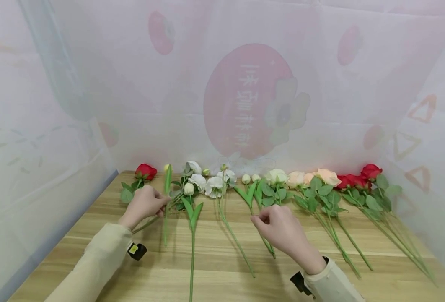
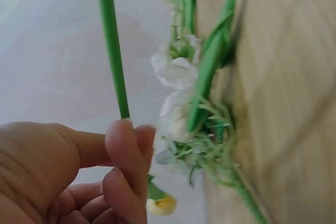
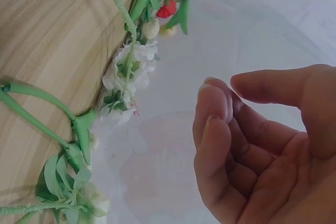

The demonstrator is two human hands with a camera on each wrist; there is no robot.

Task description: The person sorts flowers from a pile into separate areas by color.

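Observation:
My left hand (image 1: 146, 204) pinches the green stem (image 2: 112, 45) of a yellow tulip (image 1: 167, 179) between thumb and fingers. The tulip is upright above the table, its yellow bud (image 2: 163, 204) partly hidden behind the fingers in the left wrist view. A white tulip (image 1: 189, 189) with two long leaves lies just right of that hand, close to a spray of white flowers (image 1: 197, 182). My right hand (image 1: 283, 230) hovers with loosely bent fingers and nothing between them, a gap showing beside its thumb (image 3: 262, 87). In the head view it overlaps the stems of two white tulips (image 1: 250, 193).
A red rose (image 1: 146, 171) lies at the far left. More white flowers (image 1: 216, 184) lie mid-table. A cream rose (image 1: 276, 176), peach roses (image 1: 326, 177) and red roses (image 1: 358, 180) line the back right. A printed cloth (image 1: 162, 92) walls the wooden table (image 1: 230, 285).

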